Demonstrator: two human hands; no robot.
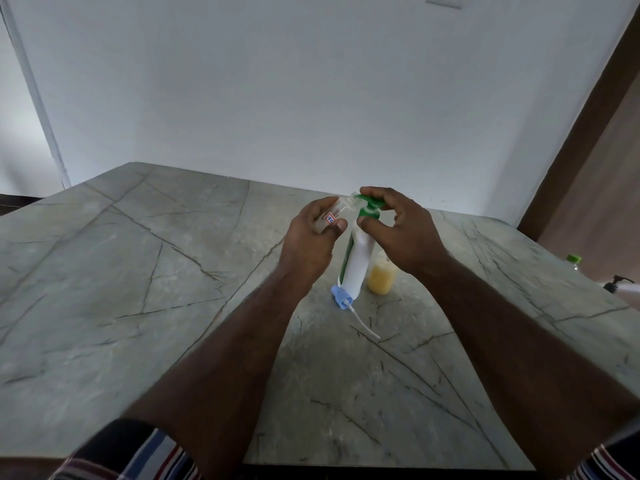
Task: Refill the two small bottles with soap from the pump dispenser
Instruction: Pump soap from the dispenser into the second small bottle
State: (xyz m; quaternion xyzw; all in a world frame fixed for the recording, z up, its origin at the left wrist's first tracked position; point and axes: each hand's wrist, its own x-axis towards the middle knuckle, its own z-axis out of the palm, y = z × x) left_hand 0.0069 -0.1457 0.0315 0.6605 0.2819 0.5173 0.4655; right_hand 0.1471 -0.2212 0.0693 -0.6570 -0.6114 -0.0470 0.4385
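Head view: only one camera supplied.
Table (145,271): grey stone-look slab, dark vein lines, matte.
Pump dispenser (358,261): white plastic body, green pump head, stood upright mid-table.
Right hand (398,230): closed over the green pump head, thumb at the collar.
Small clear bottle (337,213): uncapped, tilted, mouth held at the nozzle; contents cannot be told.
Left hand (311,237): wrapped around that bottle.
Second small bottle (381,277): yellow liquid inside, stood just beside the dispenser.
Blue cap with white tube (344,301): laid on the table.

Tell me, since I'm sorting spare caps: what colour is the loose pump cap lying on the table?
Light blue pump cap, seen in the head view.
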